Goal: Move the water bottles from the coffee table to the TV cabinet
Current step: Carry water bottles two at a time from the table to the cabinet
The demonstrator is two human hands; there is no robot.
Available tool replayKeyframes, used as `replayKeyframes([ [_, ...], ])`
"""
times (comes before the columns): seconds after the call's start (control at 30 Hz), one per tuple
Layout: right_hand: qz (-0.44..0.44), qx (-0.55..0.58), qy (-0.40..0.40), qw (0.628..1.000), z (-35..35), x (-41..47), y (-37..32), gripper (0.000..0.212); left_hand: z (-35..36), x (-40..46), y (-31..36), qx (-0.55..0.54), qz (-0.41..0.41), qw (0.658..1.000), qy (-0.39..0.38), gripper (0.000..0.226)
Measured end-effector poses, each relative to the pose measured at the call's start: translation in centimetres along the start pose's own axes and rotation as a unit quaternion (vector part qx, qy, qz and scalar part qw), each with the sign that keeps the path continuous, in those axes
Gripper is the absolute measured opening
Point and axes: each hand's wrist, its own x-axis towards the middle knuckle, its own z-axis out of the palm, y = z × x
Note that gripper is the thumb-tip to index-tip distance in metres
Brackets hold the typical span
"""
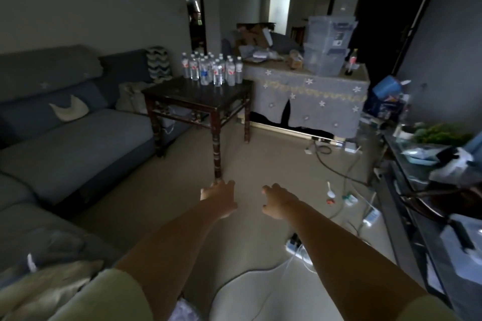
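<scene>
Several clear water bottles (pixel 212 69) with red and blue labels stand in a cluster on the far half of a dark wooden coffee table (pixel 182 95). The TV cabinet (pixel 407 190), dark with a glass top, runs along the right wall and is cluttered. My left hand (pixel 218 199) and my right hand (pixel 277 200) reach forward over the floor, well short of the table. Both hold nothing, with loosely spread fingers.
A grey sofa (pixel 65 138) fills the left side. Behind the coffee table stands a table with a grey cloth (pixel 313 94) carrying plastic storage boxes (pixel 328 44). Cables and power strips (pixel 370 216) and a white spoon (pixel 330 190) lie on the floor by the cabinet.
</scene>
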Motion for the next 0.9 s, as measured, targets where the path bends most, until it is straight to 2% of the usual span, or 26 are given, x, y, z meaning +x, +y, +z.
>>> replayKeyframes([
  [0.17,-0.037,-0.002,-0.021,0.999,-2.5,6.2,0.4,0.053,-1.8,5.5,-1.0,-0.009,-0.039,0.999,0.000,0.059],
  [0.37,-0.067,-0.022,0.006,0.997,-7.3,14.5,2.1,0.052,-4.4,13.0,-0.1,-0.038,-0.063,0.997,0.032,0.061],
  [0.5,-0.088,-0.038,-0.021,0.995,-7.1,18.3,2.1,0.051,-3.2,15.7,0.3,-0.031,-0.074,0.997,0.004,0.066],
  [0.7,-0.117,-0.042,-0.046,0.991,-5.9,23.1,0.4,0.056,-3.4,19.0,-2.8,-0.032,-0.110,0.993,-0.007,0.061],
  [0.9,-0.130,-0.051,-0.053,0.989,-6.6,28.4,-2.2,0.052,-3.7,23.1,-7.4,-0.034,-0.144,0.989,-0.014,0.061],
])
